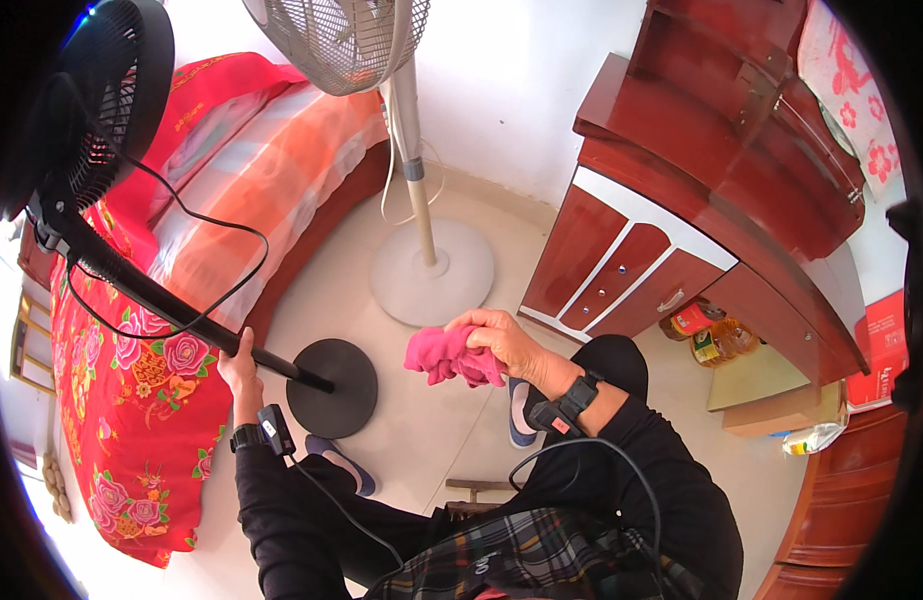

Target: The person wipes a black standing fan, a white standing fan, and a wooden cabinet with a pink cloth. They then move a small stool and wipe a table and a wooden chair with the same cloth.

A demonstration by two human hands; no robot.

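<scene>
My left hand (241, 369) is closed around the pole (270, 361) of a black pedestal fan, low down near its round black base (331, 388), which rests on the floor. The pole leans up to the left, to the fan's black grille (108, 112), and a black cord hangs in loops beside it. My right hand (499, 345) holds a crumpled pink cloth (454, 356) between thumb and fingers, in the air to the right of the black base. The cloth touches neither fan.
A second, grey-white pedestal fan (416, 180) stands ahead by the wall. At the left is a bed with a red floral cover (142, 435). A red-brown cabinet (641, 255) is on the right, with bottles (724, 343) and a cardboard box (784, 411) beside it.
</scene>
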